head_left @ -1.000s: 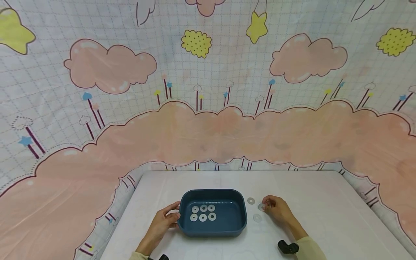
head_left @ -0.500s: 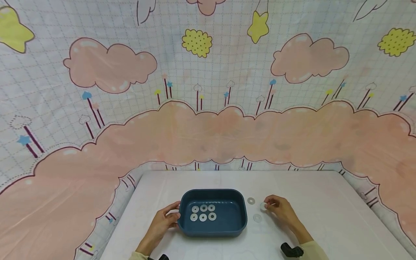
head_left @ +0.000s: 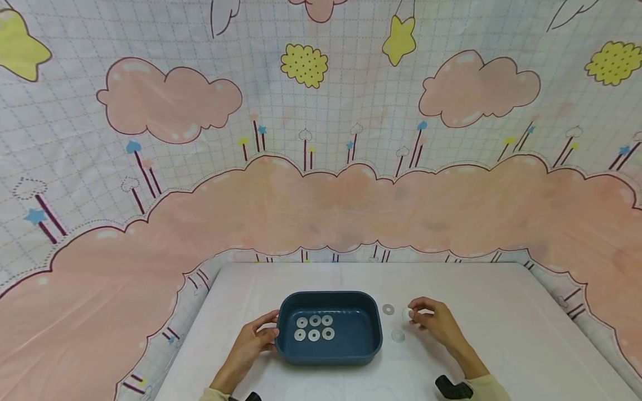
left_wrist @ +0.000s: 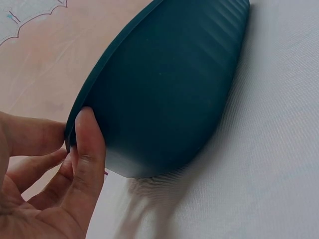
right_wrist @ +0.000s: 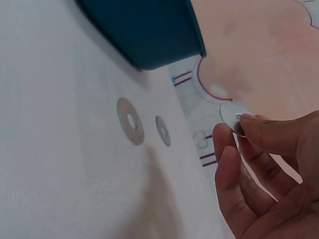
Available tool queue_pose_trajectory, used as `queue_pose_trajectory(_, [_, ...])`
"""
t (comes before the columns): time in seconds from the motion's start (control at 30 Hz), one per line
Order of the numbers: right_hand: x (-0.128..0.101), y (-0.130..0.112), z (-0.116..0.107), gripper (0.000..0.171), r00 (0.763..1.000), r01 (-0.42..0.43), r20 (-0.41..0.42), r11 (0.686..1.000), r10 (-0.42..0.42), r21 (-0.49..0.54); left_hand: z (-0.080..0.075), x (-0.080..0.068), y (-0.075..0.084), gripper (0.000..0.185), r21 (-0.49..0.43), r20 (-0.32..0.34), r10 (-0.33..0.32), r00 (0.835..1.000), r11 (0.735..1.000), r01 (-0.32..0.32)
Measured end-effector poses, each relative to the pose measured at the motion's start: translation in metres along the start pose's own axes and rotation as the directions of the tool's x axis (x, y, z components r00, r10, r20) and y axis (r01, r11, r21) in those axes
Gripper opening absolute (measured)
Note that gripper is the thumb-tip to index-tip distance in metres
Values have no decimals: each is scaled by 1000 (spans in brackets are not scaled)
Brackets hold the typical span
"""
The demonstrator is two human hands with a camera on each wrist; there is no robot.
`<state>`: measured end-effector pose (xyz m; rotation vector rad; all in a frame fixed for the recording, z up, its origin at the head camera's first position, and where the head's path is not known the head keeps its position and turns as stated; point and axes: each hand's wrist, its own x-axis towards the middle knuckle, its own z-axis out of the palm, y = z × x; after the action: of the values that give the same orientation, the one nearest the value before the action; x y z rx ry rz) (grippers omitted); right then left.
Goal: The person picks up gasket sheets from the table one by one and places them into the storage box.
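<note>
Dark blue is the tray [head_left: 328, 361] which we take as our landmark, and it stands flat on the white surface [head_left: 451, 278]. From the head view we can look inside: six flat washers [head_left: 318, 336] lie in two rows of three, in the left half of the tray. At its left end, the left hand [head_left: 251, 338] grips the rim. Our left wrist view adds what the head view hides, namely the outer wall of the tray, with one digit laid along it and another touching the rim.

To the right of the tray, and apart from it, the right hand [head_left: 438, 323] pinches one washer [right_wrist: 228, 117]. In the head view this washer is small and pale, partly covered by the fingers; in the right wrist view we see it clearly between thumb and fingers, the thumb partly over its hole. Two more washers lie on the surface between the tray and this hand: the farther washer [head_left: 384, 309] and the nearer washer [head_left: 398, 336]. The nearer one looks faint from the head, but the right wrist view shows the holes of both distinctly.
</note>
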<state>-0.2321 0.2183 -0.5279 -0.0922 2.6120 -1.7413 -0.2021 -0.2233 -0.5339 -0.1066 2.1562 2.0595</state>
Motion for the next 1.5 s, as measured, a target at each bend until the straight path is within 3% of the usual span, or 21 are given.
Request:
queue_pose_trajectory(0.23, [0, -14, 1, 20, 1000, 29, -3, 1000, -29, -5, -1, 0, 0, 54, -7, 3, 6, 1000, 1000, -6])
queue_pose_trajectory(0.5, [-2, -32, 8, 19, 1000, -23, 10, 998, 22, 51, -1, -1, 0, 54, -6, 2, 3, 1000, 1000, -3])
queue_pose_trajectory(0.67, [-3, -40, 14, 22, 1000, -10, 21, 997, 8, 80, -1, -1, 0, 54, -6, 5, 5, 1000, 1000, -5])
queue_pose_trajectory(1.5, [-4, -75, 61, 26, 994, 4, 108, 974, -29, 227, -3, -3, 1, 53, -11, 16, 6, 1000, 1000, -6])
